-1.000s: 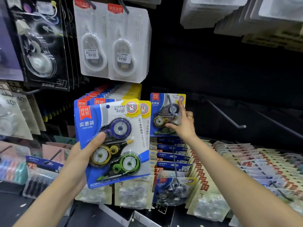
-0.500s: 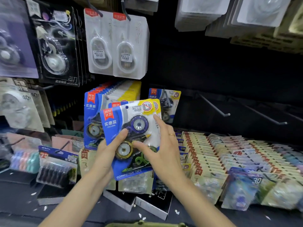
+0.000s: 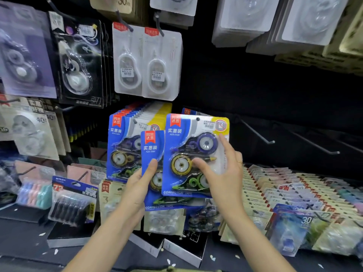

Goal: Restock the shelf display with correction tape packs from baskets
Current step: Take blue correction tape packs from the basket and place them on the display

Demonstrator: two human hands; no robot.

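Head view, right hand [image 3: 222, 173] gripping front correction tape pack [image 3: 194, 154], left hand [image 3: 137, 185] holding rear pack [image 3: 152, 146]

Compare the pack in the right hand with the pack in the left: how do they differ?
The right hand holds its pack higher and fully in view; the left hand holds its pack lower, partly covered by the right-hand one. Both are the same blue correction tape card.

One head-worn camera, close to the shelf display.

I see from head height, looking forward and slightly down, with both forearms rising from the bottom edge. My left hand [image 3: 137, 185] and right hand [image 3: 225, 173] sit centre frame; pegboard hooks [image 3: 255, 132] lie just beyond the right hand. No second view overlaps.
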